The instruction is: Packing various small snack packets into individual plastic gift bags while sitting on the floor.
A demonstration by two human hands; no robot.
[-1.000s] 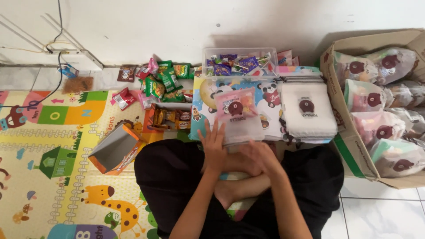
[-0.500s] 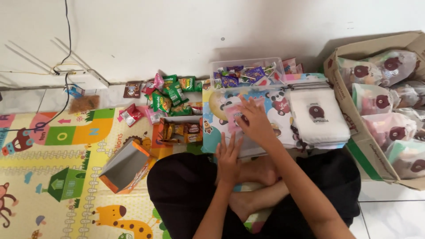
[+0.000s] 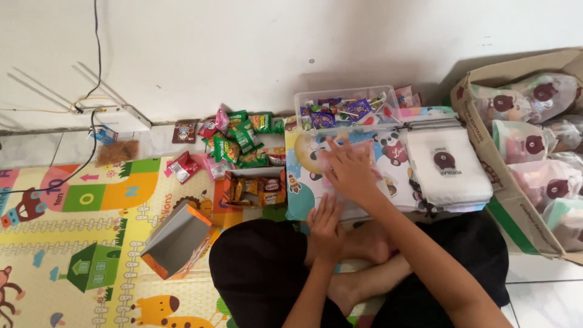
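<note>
- Right hand, fingers spread, is laid flat on the bag, apparently to flatten it.
- Left hand, open, is rested on the foot; nothing is held.
- Bag stack is kept just beside, within reach.

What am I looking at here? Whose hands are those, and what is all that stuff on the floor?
The camera sits on a person's head and looks down, so you see their own arms and crossed legs. The right hand lies flat on a pouch on a small colourful table. The left hand rests at the table's near edge, holding nothing. A stack of white pouches lies beside it, and a clear tub of sweets behind. On the play mat lie snack packets and an open orange box. A cardboard box on the right holds filled bags.
</note>
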